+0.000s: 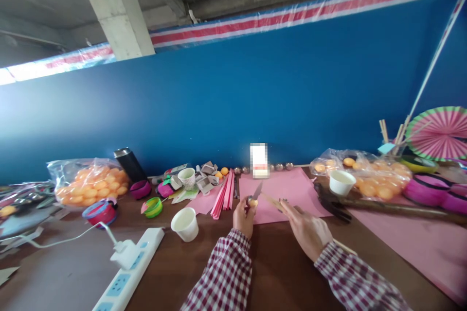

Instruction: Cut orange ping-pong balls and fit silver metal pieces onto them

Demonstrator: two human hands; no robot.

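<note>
My left hand (243, 218) is closed around a small knife (258, 189), its grey pointed blade tilted up and to the right. The yellowish part between the fingers is too small to make out. Just to the right, my right hand (310, 231) grips a thin wooden stick (273, 202). The stick's tip points toward the blade, and its other end shows by the wrist. Both hands are over the near edge of a pink paper sheet (288, 187).
Folded pink strips (223, 197) and a white paper cup (185, 224) are left of my hands. To the right lie a hammer (386, 205), another cup (342, 182) and bagged orange balls (385, 180). A power strip (127, 277) is at front left; metal balls (279, 167) line the back.
</note>
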